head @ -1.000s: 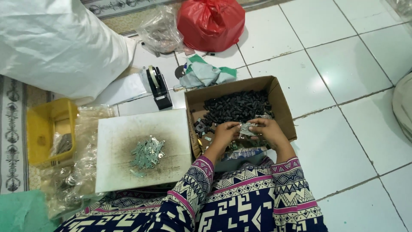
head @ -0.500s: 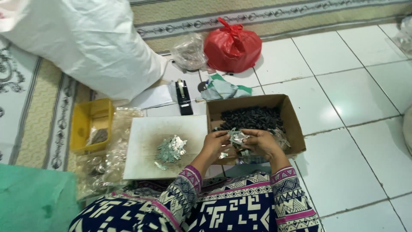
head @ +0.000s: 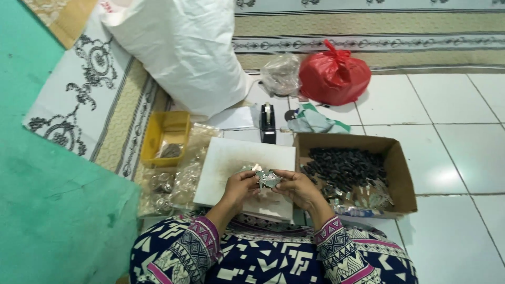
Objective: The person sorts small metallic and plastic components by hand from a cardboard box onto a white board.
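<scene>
Between both hands (head: 273, 186), small crumpled silvery packets (head: 267, 178).

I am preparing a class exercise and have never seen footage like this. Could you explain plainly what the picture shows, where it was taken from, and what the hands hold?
The view comes from a camera on the person's head, looking down. The left hand and right hand together hold a small bunch of silvery pieces over a white board. Right of it, a cardboard box holds small dark parts. A yellow tray, a tape dispenser, a red bag and a white sack lie around on the floor.
</scene>
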